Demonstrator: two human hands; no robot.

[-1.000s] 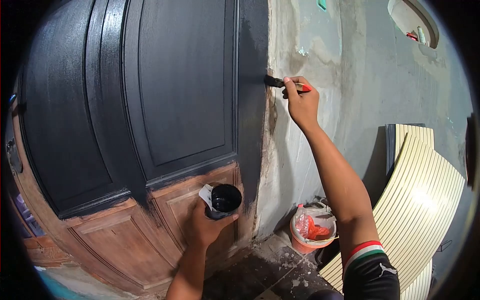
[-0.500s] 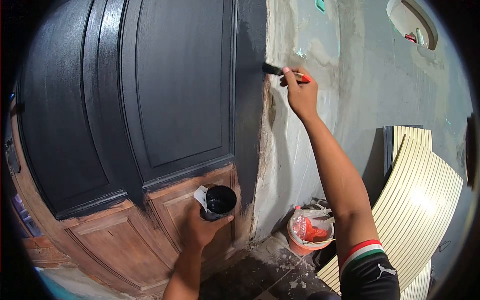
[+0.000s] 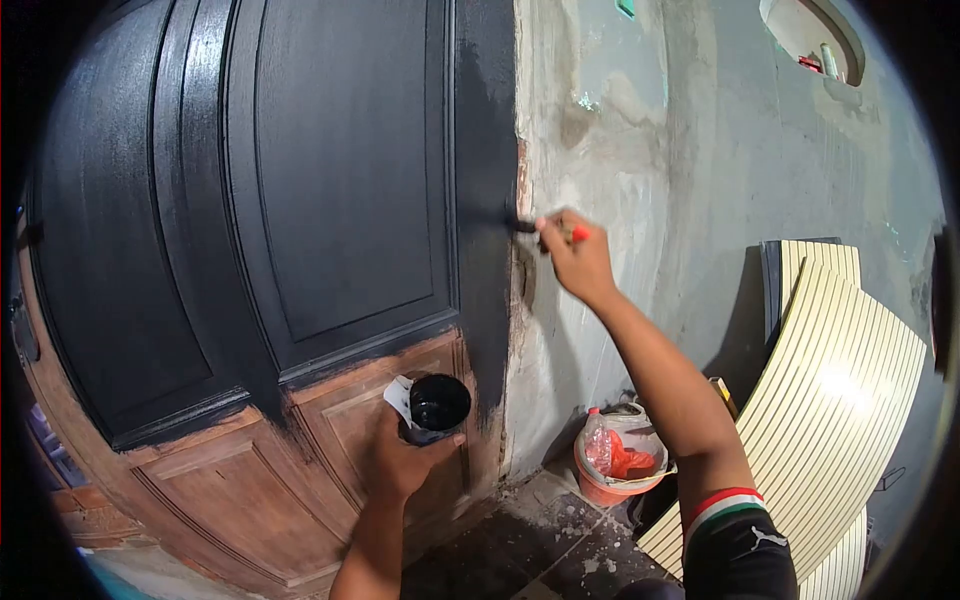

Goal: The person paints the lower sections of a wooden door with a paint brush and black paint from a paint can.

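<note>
My right hand (image 3: 578,255) is closed round a paintbrush (image 3: 524,227) with a red-tipped handle. Its dark bristles are at the right edge of the wooden door (image 3: 350,180), smeared a little by motion. Black paint covers the door's upper part, while bare brown wood (image 3: 255,495) shows on the lower panels. My left hand (image 3: 402,462) grips a cup of black paint (image 3: 440,402) in front of the lower panel. A white paper-like piece (image 3: 398,398) sticks up at the cup's left side.
An orange bucket (image 3: 605,490) holding a clear plastic bottle and red plastic stands at the wall's foot. Cream ribbed panels (image 3: 835,400) lean on the grey wall (image 3: 720,170) to the right. A rounded wall niche (image 3: 815,40) holds small items. Pale debris spots the dark floor (image 3: 540,540).
My right hand has moved the paintbrush down along the door's right edge. My left hand and the cup stay nearly in place. The view has shifted slightly.
</note>
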